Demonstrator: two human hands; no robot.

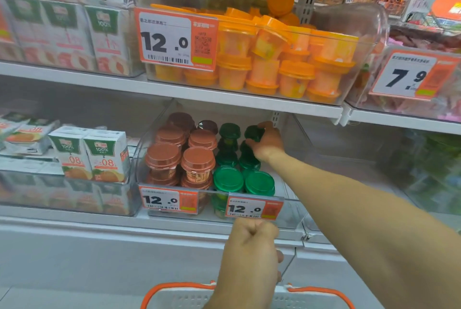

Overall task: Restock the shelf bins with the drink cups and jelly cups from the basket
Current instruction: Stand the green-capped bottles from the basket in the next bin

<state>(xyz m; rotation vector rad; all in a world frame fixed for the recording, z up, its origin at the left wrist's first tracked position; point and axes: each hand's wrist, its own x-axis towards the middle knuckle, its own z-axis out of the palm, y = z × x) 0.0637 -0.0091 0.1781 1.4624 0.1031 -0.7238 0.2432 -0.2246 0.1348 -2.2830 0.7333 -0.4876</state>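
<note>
Item 1, middle left of frame: juice cartons (pixel 104 156) in a clear tray; not my concern.

Item 2, lower centre: clear shelf bin (pixel 287 200), brown-lidded cups (pixel 198 161) on its left side, green-lidded cups (pixel 228 179) on its right.

Item 3, centre, just right of the stacks: my right hand (pixel 268 142), fingers curled round a green-lidded cup (pixel 254 133) at the back of the green rows, setting it atop the stack there.

Item 4, bottom centre: my left hand (pixel 252 246), curled into a fist just below the bin's front edge; I cannot tell whether it holds anything. Below it, the orange-handled basket (pixel 184 296) (contents out of view).

Handling note: I judge these cups light and rigid, with smooth plastic walls that may slip; stacks look tippy. Best taken by the lid rim from above, fingers spread round the edge, not squeezed at the thinner wall.
</note>
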